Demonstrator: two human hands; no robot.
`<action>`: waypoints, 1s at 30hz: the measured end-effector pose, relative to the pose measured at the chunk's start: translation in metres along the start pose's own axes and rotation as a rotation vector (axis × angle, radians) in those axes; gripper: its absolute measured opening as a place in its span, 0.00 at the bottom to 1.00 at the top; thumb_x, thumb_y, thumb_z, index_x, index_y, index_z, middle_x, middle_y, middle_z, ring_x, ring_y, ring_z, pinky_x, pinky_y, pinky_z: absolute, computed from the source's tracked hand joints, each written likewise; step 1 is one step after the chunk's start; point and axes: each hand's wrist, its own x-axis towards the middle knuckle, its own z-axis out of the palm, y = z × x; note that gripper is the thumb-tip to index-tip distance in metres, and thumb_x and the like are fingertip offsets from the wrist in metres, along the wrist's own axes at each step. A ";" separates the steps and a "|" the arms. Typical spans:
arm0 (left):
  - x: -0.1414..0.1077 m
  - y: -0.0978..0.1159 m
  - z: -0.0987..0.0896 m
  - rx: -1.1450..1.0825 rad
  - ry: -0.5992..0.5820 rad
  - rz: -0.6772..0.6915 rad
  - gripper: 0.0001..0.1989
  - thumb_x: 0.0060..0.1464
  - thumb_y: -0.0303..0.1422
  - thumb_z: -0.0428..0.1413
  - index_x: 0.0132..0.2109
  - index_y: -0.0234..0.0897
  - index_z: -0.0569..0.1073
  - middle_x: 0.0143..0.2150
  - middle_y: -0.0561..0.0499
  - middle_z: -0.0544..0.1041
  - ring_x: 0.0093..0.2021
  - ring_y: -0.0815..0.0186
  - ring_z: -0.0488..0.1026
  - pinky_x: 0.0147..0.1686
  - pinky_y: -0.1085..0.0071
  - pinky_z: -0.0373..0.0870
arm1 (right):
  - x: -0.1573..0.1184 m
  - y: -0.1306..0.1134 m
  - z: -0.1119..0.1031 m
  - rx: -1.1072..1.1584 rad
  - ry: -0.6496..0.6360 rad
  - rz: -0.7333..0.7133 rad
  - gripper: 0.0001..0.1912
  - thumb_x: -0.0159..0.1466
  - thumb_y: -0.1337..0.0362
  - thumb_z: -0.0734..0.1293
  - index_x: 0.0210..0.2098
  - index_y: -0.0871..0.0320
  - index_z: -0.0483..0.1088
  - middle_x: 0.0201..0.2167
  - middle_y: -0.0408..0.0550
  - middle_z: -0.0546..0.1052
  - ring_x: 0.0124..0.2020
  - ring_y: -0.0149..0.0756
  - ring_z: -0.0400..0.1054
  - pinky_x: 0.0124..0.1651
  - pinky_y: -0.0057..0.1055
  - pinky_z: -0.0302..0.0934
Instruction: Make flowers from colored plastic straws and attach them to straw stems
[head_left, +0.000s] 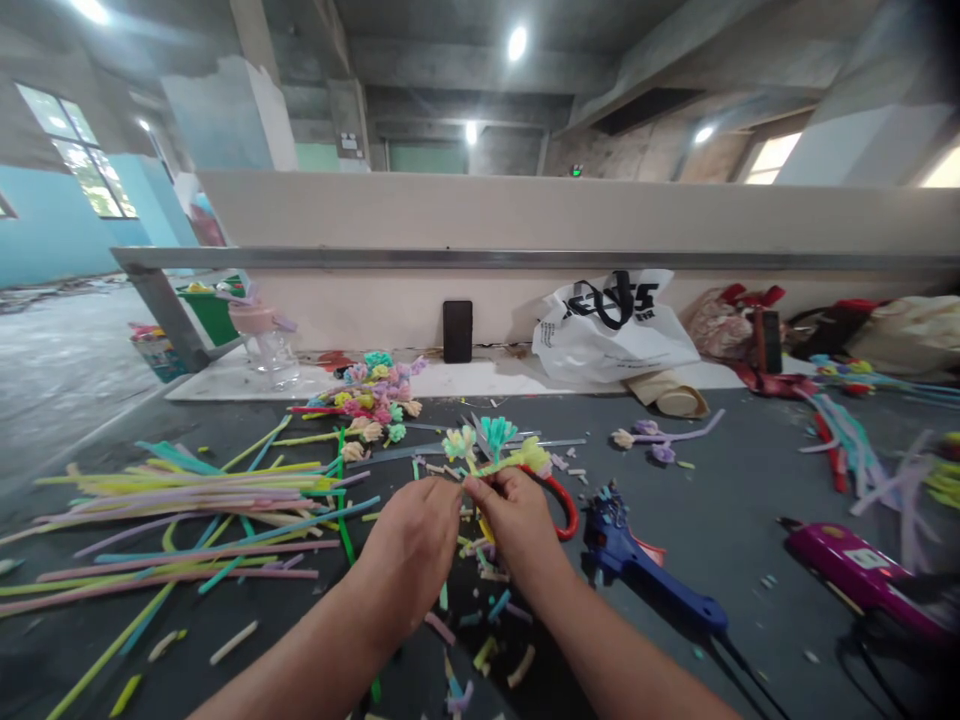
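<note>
My left hand (pixel 420 540) and my right hand (pixel 519 525) meet at the middle of the dark table, fingers closed in a pinch. Between them they hold a small bunch of fuzzy pipe-cleaner flowers; its stems are mostly hidden by the fingers. A cream flower (pixel 459 443), a teal flower (pixel 497 437) and a yellow flower (pixel 533 455) stick up above the fingertips. Behind my right hand lie scissors with a red handle (pixel 568 508). Short cut pieces of pipe cleaner (pixel 489 655) are scattered beneath and in front of my hands.
Long pipe cleaners (pixel 195 495) lie piled at left, with finished fuzzy flowers (pixel 375 385) behind. To the right are a blue glue gun (pixel 652 570) and a purple tool (pixel 862 565) with cords. A phone (pixel 457 332), bottle (pixel 270 345) and white bag (pixel 611 335) stand at the back.
</note>
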 end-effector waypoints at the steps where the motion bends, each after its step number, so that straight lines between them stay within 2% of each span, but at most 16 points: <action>1: 0.000 -0.001 0.000 -0.019 -0.007 0.001 0.10 0.54 0.23 0.45 0.35 0.37 0.69 0.31 0.48 0.73 0.35 0.63 0.71 0.39 0.67 0.67 | 0.001 0.001 -0.001 0.013 -0.012 0.015 0.10 0.46 0.60 0.68 0.17 0.59 0.66 0.15 0.41 0.67 0.20 0.30 0.57 0.24 0.27 0.52; 3: 0.003 -0.003 -0.002 -0.108 -0.018 -0.037 0.11 0.54 0.23 0.44 0.35 0.37 0.70 0.32 0.48 0.74 0.36 0.63 0.71 0.39 0.68 0.67 | 0.001 0.002 -0.002 0.057 -0.055 0.044 0.09 0.46 0.61 0.68 0.17 0.59 0.67 0.15 0.40 0.66 0.19 0.29 0.57 0.24 0.27 0.51; 5: 0.007 -0.007 -0.004 -0.251 -0.042 -0.140 0.11 0.54 0.25 0.45 0.32 0.37 0.71 0.30 0.49 0.74 0.33 0.65 0.70 0.36 0.70 0.66 | 0.000 0.002 -0.003 0.131 -0.116 0.071 0.09 0.47 0.61 0.69 0.19 0.60 0.67 0.16 0.40 0.67 0.19 0.29 0.57 0.24 0.27 0.52; 9: 0.017 -0.012 -0.006 -0.747 -0.231 -0.536 0.09 0.49 0.31 0.51 0.23 0.34 0.68 0.18 0.55 0.67 0.20 0.70 0.64 0.22 0.75 0.61 | -0.002 0.003 -0.004 0.336 -0.238 0.108 0.10 0.48 0.59 0.70 0.23 0.60 0.67 0.19 0.41 0.70 0.20 0.30 0.61 0.26 0.28 0.56; 11: 0.019 -0.012 -0.006 -0.948 -0.298 -0.641 0.10 0.47 0.33 0.53 0.23 0.34 0.67 0.17 0.56 0.66 0.18 0.72 0.62 0.20 0.76 0.60 | -0.001 0.004 -0.004 0.335 -0.260 0.122 0.11 0.48 0.58 0.69 0.23 0.60 0.67 0.18 0.41 0.71 0.20 0.31 0.62 0.26 0.29 0.57; 15: 0.020 -0.005 -0.005 -0.992 -0.212 -0.631 0.07 0.47 0.33 0.52 0.29 0.33 0.70 0.24 0.54 0.71 0.26 0.70 0.69 0.28 0.75 0.65 | 0.005 0.005 -0.003 0.083 -0.148 0.066 0.11 0.49 0.58 0.68 0.21 0.60 0.68 0.17 0.44 0.71 0.19 0.34 0.63 0.25 0.30 0.56; 18: 0.020 0.000 -0.005 -0.937 -0.178 -0.687 0.10 0.48 0.37 0.52 0.30 0.33 0.70 0.22 0.55 0.70 0.24 0.69 0.69 0.26 0.75 0.65 | 0.006 0.001 -0.004 -0.110 -0.065 -0.071 0.07 0.49 0.62 0.67 0.19 0.59 0.68 0.18 0.44 0.72 0.23 0.35 0.64 0.27 0.30 0.56; 20: 0.021 0.001 -0.007 -0.863 -0.178 -0.722 0.12 0.49 0.39 0.51 0.26 0.34 0.68 0.17 0.56 0.67 0.19 0.71 0.66 0.23 0.76 0.62 | 0.006 -0.002 -0.005 -0.192 -0.076 -0.150 0.06 0.49 0.64 0.66 0.19 0.59 0.68 0.19 0.44 0.71 0.24 0.36 0.63 0.28 0.30 0.56; 22: 0.022 0.001 -0.009 -0.835 -0.185 -0.726 0.14 0.49 0.40 0.52 0.23 0.34 0.66 0.14 0.58 0.64 0.16 0.73 0.62 0.20 0.77 0.58 | 0.006 -0.004 -0.007 -0.216 -0.143 -0.211 0.05 0.50 0.64 0.65 0.20 0.59 0.69 0.21 0.45 0.72 0.26 0.36 0.63 0.30 0.31 0.57; 26: 0.022 -0.004 -0.009 -0.959 -0.200 -0.703 0.16 0.46 0.41 0.54 0.21 0.35 0.64 0.14 0.59 0.63 0.12 0.76 0.58 0.15 0.78 0.54 | 0.006 0.000 -0.011 -0.092 -0.266 -0.261 0.05 0.51 0.63 0.67 0.28 0.58 0.70 0.25 0.45 0.72 0.29 0.37 0.64 0.34 0.32 0.58; 30: 0.022 -0.008 -0.007 -1.097 -0.132 -0.704 0.13 0.43 0.39 0.57 0.24 0.35 0.64 0.15 0.61 0.62 0.11 0.77 0.56 0.12 0.79 0.52 | 0.008 0.007 -0.010 0.252 -0.378 -0.132 0.11 0.52 0.62 0.69 0.35 0.56 0.70 0.27 0.43 0.73 0.31 0.36 0.66 0.37 0.33 0.59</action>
